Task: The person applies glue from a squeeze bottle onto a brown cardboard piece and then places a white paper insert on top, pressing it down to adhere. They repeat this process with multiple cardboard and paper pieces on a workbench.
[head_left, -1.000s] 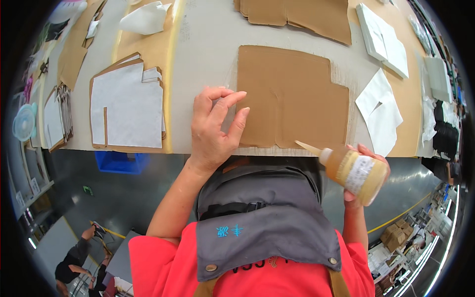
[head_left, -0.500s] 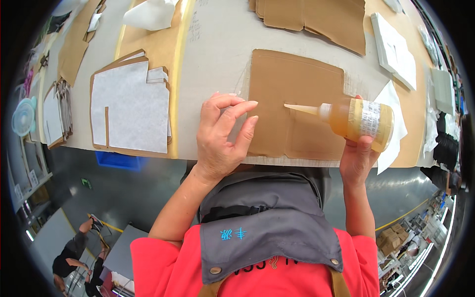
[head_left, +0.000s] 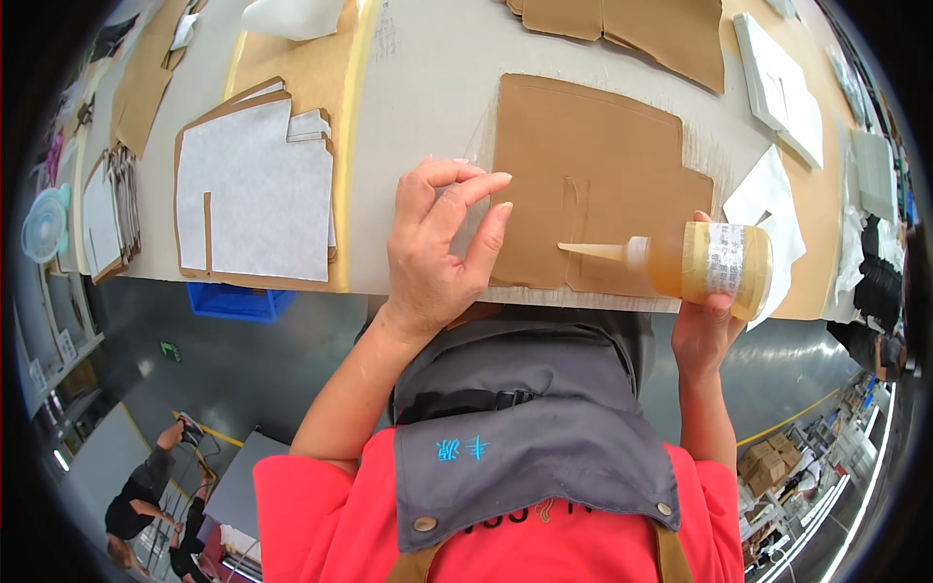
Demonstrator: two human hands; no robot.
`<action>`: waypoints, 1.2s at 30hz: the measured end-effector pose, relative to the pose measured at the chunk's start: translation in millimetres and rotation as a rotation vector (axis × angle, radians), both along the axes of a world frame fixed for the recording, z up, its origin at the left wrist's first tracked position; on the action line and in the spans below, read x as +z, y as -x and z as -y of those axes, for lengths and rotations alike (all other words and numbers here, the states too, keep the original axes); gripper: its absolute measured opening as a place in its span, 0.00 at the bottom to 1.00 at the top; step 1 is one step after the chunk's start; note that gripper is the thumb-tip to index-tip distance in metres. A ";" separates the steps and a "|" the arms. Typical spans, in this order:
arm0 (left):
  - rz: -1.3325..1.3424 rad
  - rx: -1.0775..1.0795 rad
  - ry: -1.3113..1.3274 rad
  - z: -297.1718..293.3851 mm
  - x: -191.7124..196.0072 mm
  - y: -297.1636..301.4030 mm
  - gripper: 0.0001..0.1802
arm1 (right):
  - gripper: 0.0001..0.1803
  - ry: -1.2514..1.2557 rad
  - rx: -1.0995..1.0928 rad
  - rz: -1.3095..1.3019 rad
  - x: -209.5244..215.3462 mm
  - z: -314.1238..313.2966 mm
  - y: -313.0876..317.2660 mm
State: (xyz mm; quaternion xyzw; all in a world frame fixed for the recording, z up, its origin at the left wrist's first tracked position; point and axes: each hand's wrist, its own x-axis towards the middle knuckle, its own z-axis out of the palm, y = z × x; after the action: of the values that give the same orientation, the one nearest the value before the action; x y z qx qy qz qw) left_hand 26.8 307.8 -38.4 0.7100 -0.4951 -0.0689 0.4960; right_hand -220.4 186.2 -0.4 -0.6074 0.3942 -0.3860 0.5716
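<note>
A brown leather-like panel (head_left: 603,126) lies flat in front of me, with a narrow slot-shaped outline (head_left: 577,209) running toward its near edge. My right hand (head_left: 708,335) grips a squeeze bottle (head_left: 714,257) of yellowish liquid, lying almost level. Its long tapered nozzle (head_left: 595,251) points left, with the tip over the lower part of the slot outline; whether it touches, I cannot tell. Beside the panel's left edge, my left hand (head_left: 442,238) is open, with thumb and fingers curved but apart and nothing between them.
To the left sits a pile of white-faced brown pieces (head_left: 255,204). More brown panels (head_left: 641,29) lie at the far side. White cut pieces (head_left: 777,92) and a white sheet (head_left: 768,199) are on the right. A blue bin (head_left: 238,302) shows below the table edge.
The bottle in my right hand has moved toward me, its nozzle tip travelling down along the slot outline. My left hand keeps nearly the same pose. The whole view has shifted slightly.
</note>
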 end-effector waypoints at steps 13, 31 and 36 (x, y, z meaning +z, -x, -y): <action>0.030 0.010 0.019 -1.6 -1.1 -0.1 0.13 | 0.57 -0.013 -0.017 0.043 -9.2 -26.5 6.3; -0.148 0.053 0.082 -6.8 -3.5 -8.2 0.23 | 0.37 -0.261 0.026 0.348 8.2 21.9 -54.7; -0.112 0.038 0.073 -5.9 -1.6 -8.7 0.21 | 0.30 -0.030 0.088 0.200 -2.7 62.7 -81.8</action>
State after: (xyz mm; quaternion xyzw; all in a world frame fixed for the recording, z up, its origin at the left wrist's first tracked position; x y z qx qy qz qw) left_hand 35.5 313.7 -40.1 0.6957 -0.4551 -0.0811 0.5498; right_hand -138.6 123.5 -3.2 -0.5740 0.3140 -0.4134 0.6333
